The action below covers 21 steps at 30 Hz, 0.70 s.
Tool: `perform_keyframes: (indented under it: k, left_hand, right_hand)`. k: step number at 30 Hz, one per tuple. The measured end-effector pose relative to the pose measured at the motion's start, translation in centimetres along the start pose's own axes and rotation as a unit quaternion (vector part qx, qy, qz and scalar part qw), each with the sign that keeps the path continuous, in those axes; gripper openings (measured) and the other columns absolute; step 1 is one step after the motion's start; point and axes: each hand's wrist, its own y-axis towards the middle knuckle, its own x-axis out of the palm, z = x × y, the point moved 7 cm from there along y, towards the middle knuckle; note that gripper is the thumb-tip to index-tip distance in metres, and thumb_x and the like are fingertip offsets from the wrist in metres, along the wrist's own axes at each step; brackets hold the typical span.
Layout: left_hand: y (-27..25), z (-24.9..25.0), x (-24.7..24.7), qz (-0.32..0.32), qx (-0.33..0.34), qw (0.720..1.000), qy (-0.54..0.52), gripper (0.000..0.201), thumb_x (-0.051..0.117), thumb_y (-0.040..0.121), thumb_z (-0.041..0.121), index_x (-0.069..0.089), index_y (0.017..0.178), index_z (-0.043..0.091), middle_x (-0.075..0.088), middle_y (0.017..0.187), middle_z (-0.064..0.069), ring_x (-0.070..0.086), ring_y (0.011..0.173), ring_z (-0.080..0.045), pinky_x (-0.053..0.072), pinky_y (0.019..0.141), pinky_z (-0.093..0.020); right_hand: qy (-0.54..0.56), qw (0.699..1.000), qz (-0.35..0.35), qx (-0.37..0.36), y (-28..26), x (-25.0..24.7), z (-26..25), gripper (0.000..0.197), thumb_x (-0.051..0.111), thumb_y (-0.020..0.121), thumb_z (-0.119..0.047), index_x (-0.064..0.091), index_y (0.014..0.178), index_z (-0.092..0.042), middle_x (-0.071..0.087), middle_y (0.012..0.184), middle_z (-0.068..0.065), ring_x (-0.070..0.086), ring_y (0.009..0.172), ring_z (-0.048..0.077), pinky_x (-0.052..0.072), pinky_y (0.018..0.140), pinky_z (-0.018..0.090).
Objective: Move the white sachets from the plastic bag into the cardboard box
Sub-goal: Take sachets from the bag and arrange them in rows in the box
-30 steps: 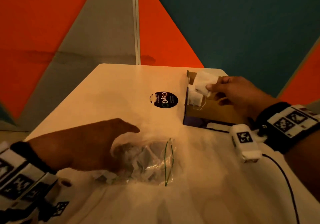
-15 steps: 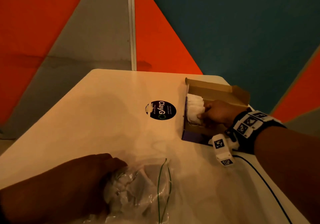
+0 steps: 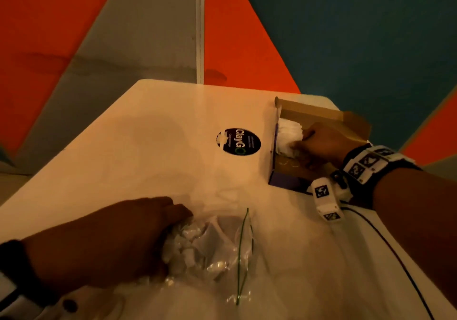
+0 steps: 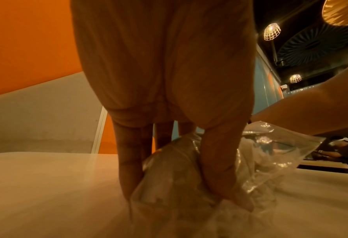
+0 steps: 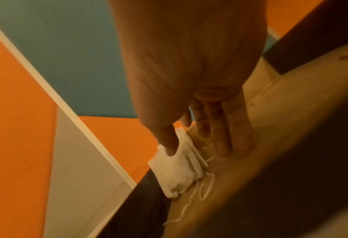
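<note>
An open cardboard box (image 3: 319, 108) stands at the table's far right. Several white sachets (image 3: 288, 133) with strings stand stacked against its left wall. My right hand (image 3: 303, 144) reaches into the box. In the right wrist view the right hand (image 5: 193, 149) has its thumb on one side of the sachets (image 5: 177, 170) and its fingers (image 5: 220, 136) on the other, lying along the box floor (image 5: 270, 145). The clear plastic bag (image 3: 220, 243) lies near me with more sachets inside. My left hand (image 3: 170, 220) grips its left end; thumb and fingers (image 4: 128, 161) pinch the bag (image 4: 270, 153).
A round black sticker (image 3: 238, 141) is on the white table (image 3: 148, 146) between bag and box. A green wire tie (image 3: 243, 253) lies at the bag's mouth. A dark cable (image 3: 395, 253) runs from my right wrist. Painted walls stand behind the table's far edge.
My right hand has gone down from above the box rim into the box with the sachets. My left hand has closed on the bag's left end.
</note>
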Motion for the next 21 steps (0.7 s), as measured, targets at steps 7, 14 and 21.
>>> perform_keyframes:
  k: [7,14,21]
  left_hand:
    - [0.8,-0.4,-0.1,0.068,0.01,0.998,0.01,0.079,0.078,0.068,0.054,0.04,0.136,0.045,0.051,0.123,0.019,0.053,0.11,-0.004,0.04,0.09,-0.018]
    - [1.1,-0.1,-0.5,0.074,0.004,0.997,0.003,0.068,0.082,0.068,0.042,0.05,0.127,0.038,0.057,0.118,0.012,0.055,0.105,-0.011,0.048,0.092,-0.033]
    - [0.5,0.2,-0.9,0.087,0.019,0.996,0.004,0.046,0.081,0.071,0.035,0.057,0.11,0.03,0.061,0.107,0.009,0.058,0.095,-0.014,0.045,0.077,-0.028]
  right_hand:
    - [-0.245,0.957,0.051,-0.146,-7.9,-2.7,-5.3,0.026,0.062,0.084,-0.051,0.066,0.09,-0.026,0.068,0.093,0.001,0.06,0.082,0.018,0.054,0.078,0.038]
    - [-0.275,0.873,-0.218,-0.338,-23.1,7.1,-10.2,0.017,0.059,0.09,-0.045,0.069,0.103,-0.039,0.06,0.086,-0.028,0.057,0.08,-0.007,0.041,0.066,0.008]
    - [-0.219,0.87,-0.152,-0.416,-23.4,9.9,-11.4,0.057,0.07,0.083,-0.045,0.049,0.136,-0.042,0.05,0.134,-0.019,0.05,0.105,-0.01,0.041,0.085,0.006]
